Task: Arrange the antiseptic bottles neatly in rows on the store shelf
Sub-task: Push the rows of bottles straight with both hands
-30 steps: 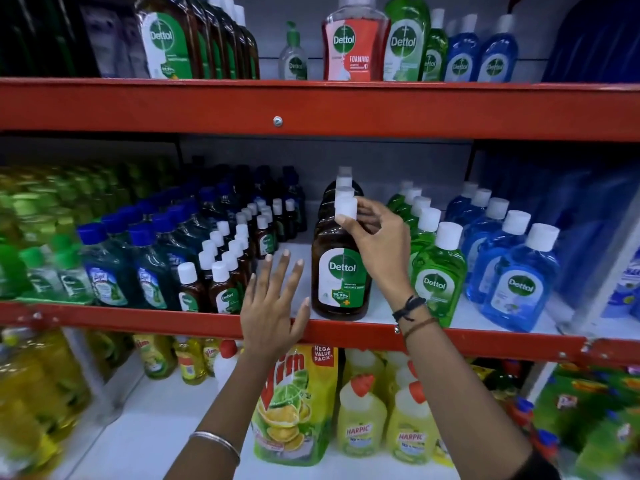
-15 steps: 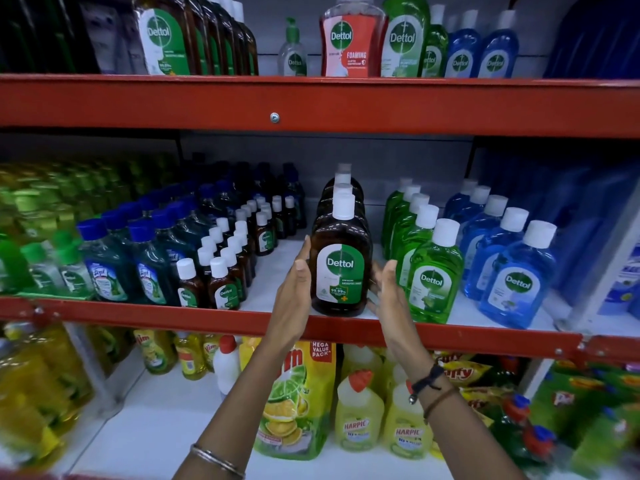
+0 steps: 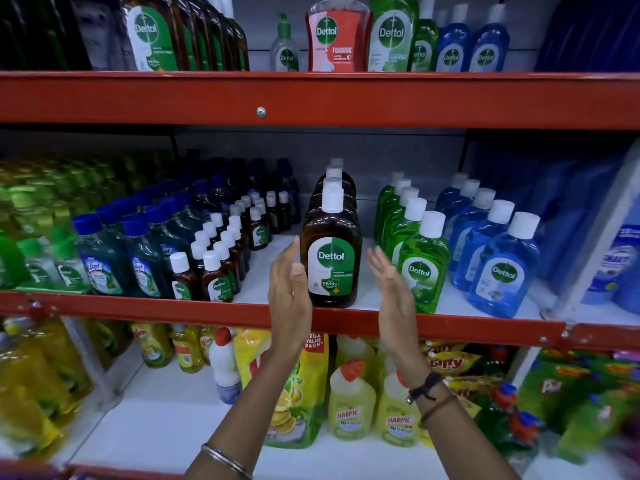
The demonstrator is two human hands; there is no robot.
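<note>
A large brown Dettol bottle [image 3: 331, 258] with a white cap stands upright at the front of a row of like bottles on the middle shelf [image 3: 346, 320]. My left hand [image 3: 289, 292] is flat and open just left of it, fingers up, thumb close to its side. My right hand [image 3: 393, 289] is open a short way to its right, apart from the bottle. To the right stand a row of green Dettol bottles [image 3: 420, 271] and a row of blue Dettol bottles [image 3: 502, 268]. Small brown Dettol bottles [image 3: 216, 268] stand in rows to the left.
Dark blue-capped bottles [image 3: 104, 258] and green bottles fill the shelf's left side. The upper shelf [image 3: 311, 98] carries more Dettol products. The lower shelf holds yellow Harpic bottles [image 3: 351, 403], a yellow refill pouch [image 3: 298, 393] and dish liquids.
One second ago my right hand gripped the front brown bottle's cap. Then both hands pressed its sides. Now both hands have come off and drawn slightly back; the bottle stands alone.
</note>
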